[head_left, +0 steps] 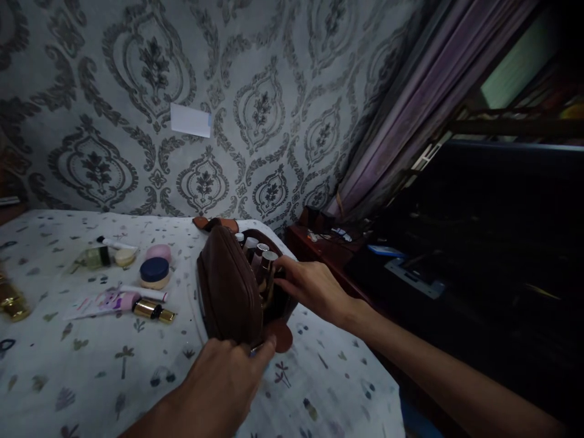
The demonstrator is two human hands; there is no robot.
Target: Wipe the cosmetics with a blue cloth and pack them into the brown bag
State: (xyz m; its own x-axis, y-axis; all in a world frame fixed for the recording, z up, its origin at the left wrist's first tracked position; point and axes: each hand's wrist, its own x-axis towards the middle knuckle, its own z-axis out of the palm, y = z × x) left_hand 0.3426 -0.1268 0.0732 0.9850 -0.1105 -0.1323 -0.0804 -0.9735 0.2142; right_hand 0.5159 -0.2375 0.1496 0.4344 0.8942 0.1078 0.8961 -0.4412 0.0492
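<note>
A brown leather pouch (228, 286) stands open on the patterned white cloth (91, 371). Several bottles with silver caps (264, 258) stick up inside it. My left hand (225, 380) grips the pouch's near end at the zipper pull. My right hand (314, 286) reaches in from the right, its fingers on the pouch's far rim next to the bottles.
Left of the pouch lie cosmetics: a dark-lidded jar (154, 272), a pink jar (159, 252), a gold tube (152, 311), a pink tube (103, 303), a small green bottle (93, 258). A dark wooden stand (328, 243) and purple curtain (410, 115) stand right. Patterned wallpaper (255, 109) lies behind.
</note>
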